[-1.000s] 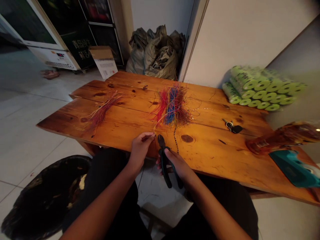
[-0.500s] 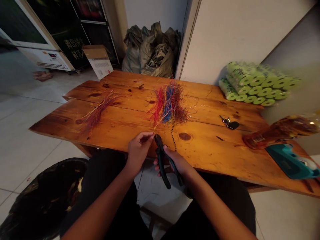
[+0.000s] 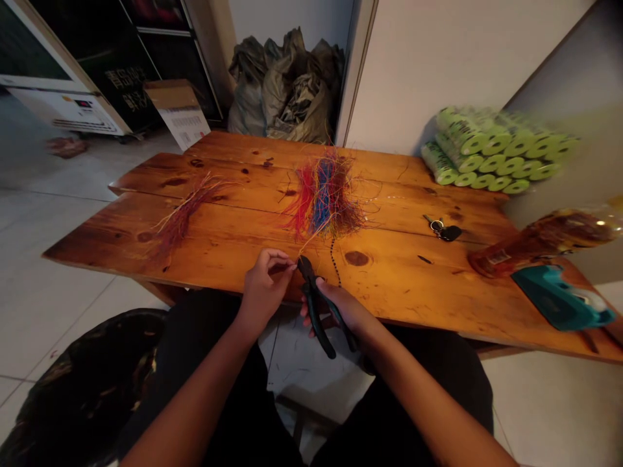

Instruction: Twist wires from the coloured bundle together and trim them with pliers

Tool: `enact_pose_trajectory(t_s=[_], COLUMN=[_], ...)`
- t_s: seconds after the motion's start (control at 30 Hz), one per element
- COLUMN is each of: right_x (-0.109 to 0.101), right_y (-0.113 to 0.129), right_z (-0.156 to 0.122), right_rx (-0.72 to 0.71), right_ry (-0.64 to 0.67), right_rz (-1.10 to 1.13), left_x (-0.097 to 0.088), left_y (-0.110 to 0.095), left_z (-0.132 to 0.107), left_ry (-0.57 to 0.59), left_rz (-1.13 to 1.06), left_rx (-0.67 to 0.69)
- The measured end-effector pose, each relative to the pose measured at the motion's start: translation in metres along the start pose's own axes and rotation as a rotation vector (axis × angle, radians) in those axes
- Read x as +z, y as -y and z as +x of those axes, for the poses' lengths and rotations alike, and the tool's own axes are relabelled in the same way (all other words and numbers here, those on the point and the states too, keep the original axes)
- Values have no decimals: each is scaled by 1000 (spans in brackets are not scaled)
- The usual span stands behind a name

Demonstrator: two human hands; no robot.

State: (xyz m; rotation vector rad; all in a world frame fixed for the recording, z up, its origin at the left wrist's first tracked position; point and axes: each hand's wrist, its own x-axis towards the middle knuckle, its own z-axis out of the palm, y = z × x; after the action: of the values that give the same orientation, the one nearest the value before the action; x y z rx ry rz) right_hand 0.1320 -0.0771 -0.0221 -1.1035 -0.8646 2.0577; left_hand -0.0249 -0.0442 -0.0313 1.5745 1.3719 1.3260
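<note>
Between the fingertips of my left hand is a thin yellowish wire, running up toward a pile of coloured wires in red, blue and brown. My right hand is wrapped round the dark handles of a pair of pliers. The jaws of the pliers meet the wire right beside my left fingertips; whether they are fully closed on it is too small to tell. A second, looser bundle of reddish wires lies on the table to the left. A dark beaded strand trails from the pile.
On the wooden table lie keys, a bottle of reddish-brown liquid, a teal tape dispenser and stacked green-wrapped rolls. Beside my left leg stands a black-lined bin. Grey sacks sit behind the table.
The pliers' jaws have come up to the wire at my left fingertips. The whole view has shifted slightly; the things on the table lie as before.
</note>
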Motion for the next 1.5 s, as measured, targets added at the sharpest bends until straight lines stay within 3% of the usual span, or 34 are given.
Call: enact_pose_trajectory(t_s=[0.4, 0.6, 0.8, 1.13, 1.5], right_x=[10, 12, 13, 18, 17], right_y=[-1, -2, -4, -5, -4], right_z=[8, 14, 16, 15, 10], right_rx=[-79, -101, -122, -110, -67], right_ry=[-146, -178, -169, -152, -51], right_rz=[-50, -48, -26, 11, 128], left_x=[2, 5, 7, 4, 7], left_y=[-3, 4, 9, 4, 6], left_z=[-1, 4, 5, 10, 10], left_ry=[25, -4, -15, 12, -36], left_rz=[40, -74, -196, -370, -315], left_rx=[-40, -119, -148, -339, -262])
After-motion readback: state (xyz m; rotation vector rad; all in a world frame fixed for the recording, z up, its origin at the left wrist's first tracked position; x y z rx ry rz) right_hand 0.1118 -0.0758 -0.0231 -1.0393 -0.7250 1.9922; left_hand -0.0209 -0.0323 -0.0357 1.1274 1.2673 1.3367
